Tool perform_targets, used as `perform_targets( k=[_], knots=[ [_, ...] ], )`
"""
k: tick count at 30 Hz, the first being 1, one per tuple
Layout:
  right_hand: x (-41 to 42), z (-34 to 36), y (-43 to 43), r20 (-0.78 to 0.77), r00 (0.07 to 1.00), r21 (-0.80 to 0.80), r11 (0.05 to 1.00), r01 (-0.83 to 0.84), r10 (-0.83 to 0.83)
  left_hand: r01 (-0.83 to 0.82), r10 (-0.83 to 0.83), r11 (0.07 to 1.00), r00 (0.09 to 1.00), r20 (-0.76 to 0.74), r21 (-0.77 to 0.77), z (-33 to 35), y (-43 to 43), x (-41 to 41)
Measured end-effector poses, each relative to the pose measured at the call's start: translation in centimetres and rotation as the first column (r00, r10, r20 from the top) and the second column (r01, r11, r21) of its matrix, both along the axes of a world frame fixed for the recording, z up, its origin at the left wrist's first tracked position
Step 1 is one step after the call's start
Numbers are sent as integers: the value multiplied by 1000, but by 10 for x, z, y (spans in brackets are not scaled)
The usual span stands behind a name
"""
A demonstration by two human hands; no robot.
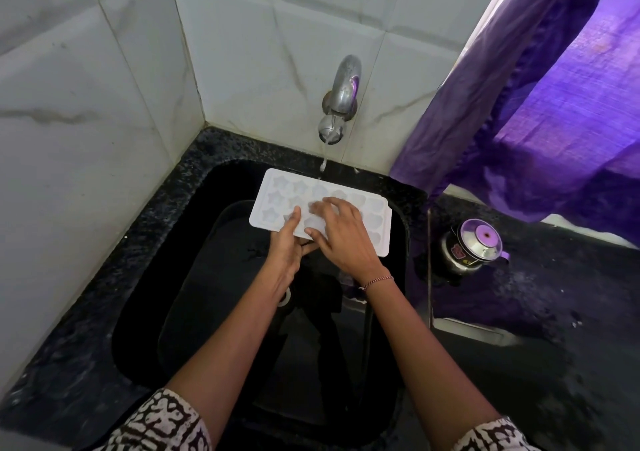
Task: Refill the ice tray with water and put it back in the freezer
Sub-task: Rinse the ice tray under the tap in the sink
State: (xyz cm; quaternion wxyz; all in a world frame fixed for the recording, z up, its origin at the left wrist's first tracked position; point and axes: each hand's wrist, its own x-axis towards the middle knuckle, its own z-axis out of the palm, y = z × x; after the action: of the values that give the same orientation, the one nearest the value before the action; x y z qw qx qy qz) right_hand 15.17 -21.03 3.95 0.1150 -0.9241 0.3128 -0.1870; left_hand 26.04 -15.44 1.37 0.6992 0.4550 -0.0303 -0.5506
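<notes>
So, ice tray: white plastic ice tray [273, 204] with moulded cells, star shapes at its left end, held above the sink with its far long edge below the tap.
Left hand: left hand [287, 242] grips the tray's near edge, thumb lying on top and fingers curled underneath.
Right hand: right hand [341, 239] lies on top of the tray with fingers spread, fingertips touching the middle cells; the fingertips are blurred.
Tap: chrome metal wall tap [341, 100] fixed to the tiled wall, spout pointing down.
Water: thin stream of water [324, 159] falls from the spout and meets the tray at its far edge.
Sink: deep black sink [156, 277] set into the bench; a dark rounded vessel lies inside it beneath the tray, too dark to make out.
Bench: black speckled stone bench [104, 277] running round the sink.
Wall: white marble-veined tiles [86, 104] meeting in a corner left of the tap.
Curtain: purple fabric curtain [536, 104] hanging at the right, its lower edge near the bench.
Pot: small shiny steel pot with a lid [472, 246] standing on the bench to the right of the sink.
Wrist: thin beaded thread bracelet [377, 281] round the right wrist.
Sleeves: brown-and-white patterned sleeves [162, 423] at the bottom edge.
</notes>
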Motion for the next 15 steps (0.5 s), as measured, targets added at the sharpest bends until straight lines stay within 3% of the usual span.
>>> perform_targets(
  k=[3,11,15],
  knots=[
    [-4,0,-3,41,999,71,997,-18,15,-6,6,1000,1000,-9,13,0,0,-1],
    [-15,-1,-6,-11,1000,-188,982,-28,26,-34,34,999,999,9,-3,5,-10,1],
    [-8,1,-5,-36,999,-191,981,-30,23,-51,51,999,999,8,-1,10,-17,2]
  ],
)
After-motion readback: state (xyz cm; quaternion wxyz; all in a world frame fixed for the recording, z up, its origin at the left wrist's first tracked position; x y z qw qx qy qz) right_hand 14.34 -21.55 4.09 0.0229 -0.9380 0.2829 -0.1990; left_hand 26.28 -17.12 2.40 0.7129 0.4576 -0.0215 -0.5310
